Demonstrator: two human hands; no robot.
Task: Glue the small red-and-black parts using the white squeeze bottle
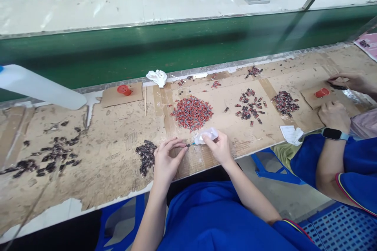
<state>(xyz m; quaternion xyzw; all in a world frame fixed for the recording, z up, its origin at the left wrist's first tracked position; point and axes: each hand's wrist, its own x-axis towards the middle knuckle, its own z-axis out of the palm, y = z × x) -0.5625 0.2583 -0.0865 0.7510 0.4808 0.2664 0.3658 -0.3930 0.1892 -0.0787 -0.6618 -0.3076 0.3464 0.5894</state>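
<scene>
My right hand is wrapped round a translucent squeeze bottle whose thin blue-green nozzle points left. Between the thumb and fingertips of my left hand is a small dark part, and the nozzle tip is close to it. Whether they touch is too small to tell. Just left of that hand lies a pile of small black parts. Beyond both hands spreads a heap of small red-and-dark parts on the cardboard-covered table.
Looser clusters of parts lie at right and far left. A red cup stands on cardboard, near a wooden stick and crumpled tissue. A large white bottle juts in. A co-worker's hands work beside another red cup.
</scene>
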